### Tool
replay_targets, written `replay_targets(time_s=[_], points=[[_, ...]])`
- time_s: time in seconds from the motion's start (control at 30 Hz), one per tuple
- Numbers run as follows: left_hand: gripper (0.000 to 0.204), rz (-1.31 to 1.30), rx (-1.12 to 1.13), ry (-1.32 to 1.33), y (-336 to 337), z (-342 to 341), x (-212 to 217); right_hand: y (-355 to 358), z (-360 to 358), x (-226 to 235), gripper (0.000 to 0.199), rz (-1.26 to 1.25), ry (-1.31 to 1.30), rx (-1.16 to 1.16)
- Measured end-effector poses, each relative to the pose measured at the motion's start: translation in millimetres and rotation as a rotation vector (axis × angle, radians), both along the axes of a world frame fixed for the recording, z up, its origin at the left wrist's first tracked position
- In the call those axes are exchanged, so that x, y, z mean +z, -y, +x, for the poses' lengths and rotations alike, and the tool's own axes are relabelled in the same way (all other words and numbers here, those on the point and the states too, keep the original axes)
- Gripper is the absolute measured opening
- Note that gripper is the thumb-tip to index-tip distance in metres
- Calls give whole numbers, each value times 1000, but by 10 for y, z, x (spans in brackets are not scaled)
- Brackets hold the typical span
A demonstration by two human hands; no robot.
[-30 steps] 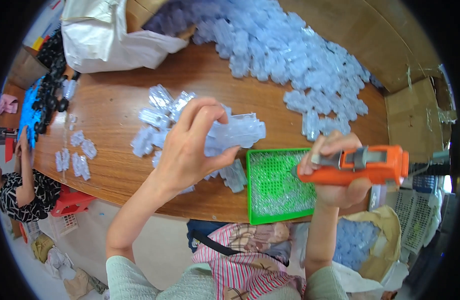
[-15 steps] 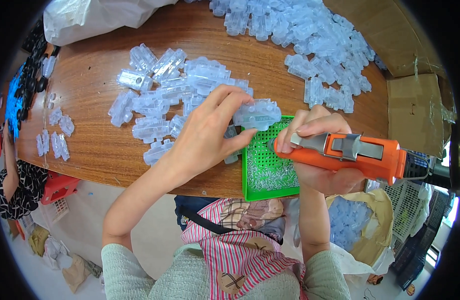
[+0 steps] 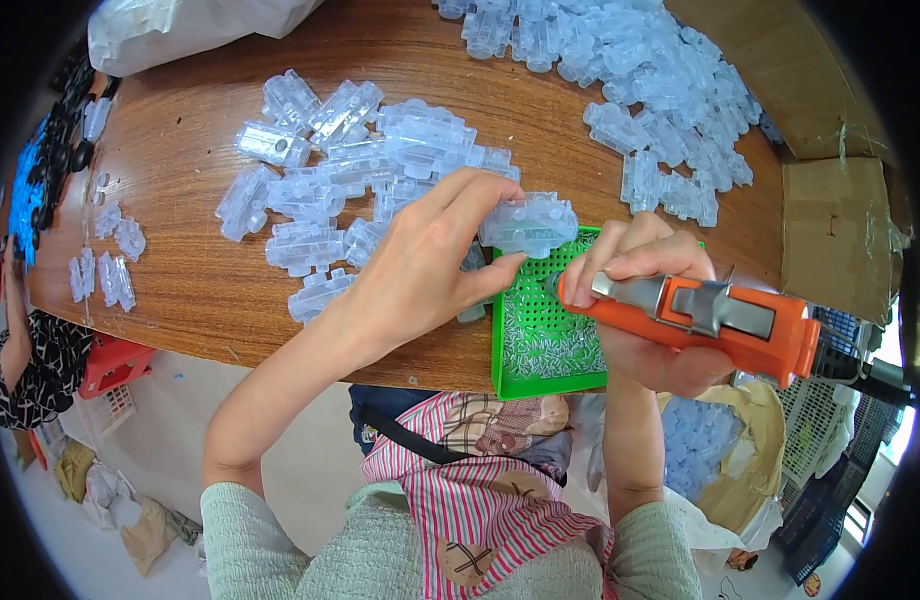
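Note:
Between the thumb and fingers of my left hand (image 3: 435,245) is a clear bluish plastic housing (image 3: 532,224), held over the far left corner of a green tray (image 3: 555,384). The tray has a perforated raised part and many small silvery screws (image 3: 550,352). My right hand (image 3: 645,300) grips an orange power screwdriver (image 3: 715,318) with a metal lever along its top. Its tip points left, over the tray and just short of the housing. Left of my left hand lies a loose group of similar clear housings (image 3: 305,190).
A large heap of clear plastic parts (image 3: 620,80) lies at the far right, beside a cardboard box (image 3: 835,225). A white bag (image 3: 180,30) is at the far left. Black and blue parts (image 3: 30,190) line the left edge, near another person's arm (image 3: 16,310). An open sack (image 3: 750,450) stands lower right.
The view has shifted slightly, so most things appear a little displaced. Both hands keep the same grips on the housing and the screwdriver, whose rear end has dipped slightly.

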State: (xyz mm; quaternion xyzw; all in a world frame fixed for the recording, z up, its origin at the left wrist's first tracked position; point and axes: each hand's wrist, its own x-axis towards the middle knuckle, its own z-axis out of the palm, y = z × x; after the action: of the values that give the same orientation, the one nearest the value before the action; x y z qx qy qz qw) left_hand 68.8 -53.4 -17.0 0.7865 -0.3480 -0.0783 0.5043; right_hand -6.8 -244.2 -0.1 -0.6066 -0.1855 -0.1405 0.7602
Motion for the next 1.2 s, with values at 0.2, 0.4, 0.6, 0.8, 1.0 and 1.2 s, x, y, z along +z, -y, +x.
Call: replay_targets(time_s=[0.2, 0.4, 0.6, 0.8, 1.0, 1.2], points=[[41, 7, -19, -62, 1, -6, 28, -41, 38, 387, 87, 70, 174, -9], [40, -6, -9, -97, -19, -1, 5, -87, 193, 645, 86, 25, 286, -16], [42, -28, -8, 46, -151, 14, 328, -54, 118, 730, 82, 79, 281, -63], [41, 247, -71, 337, -15, 116, 655, 123, -20, 795, 80, 49, 201, -59], [57, 373, -127, 399, 346, 82, 287, 201, -171, 820, 78, 21, 211, -119], [103, 137, -97, 119, 264, 11, 177, 86, -95, 778, 79, 30, 252, -213]])
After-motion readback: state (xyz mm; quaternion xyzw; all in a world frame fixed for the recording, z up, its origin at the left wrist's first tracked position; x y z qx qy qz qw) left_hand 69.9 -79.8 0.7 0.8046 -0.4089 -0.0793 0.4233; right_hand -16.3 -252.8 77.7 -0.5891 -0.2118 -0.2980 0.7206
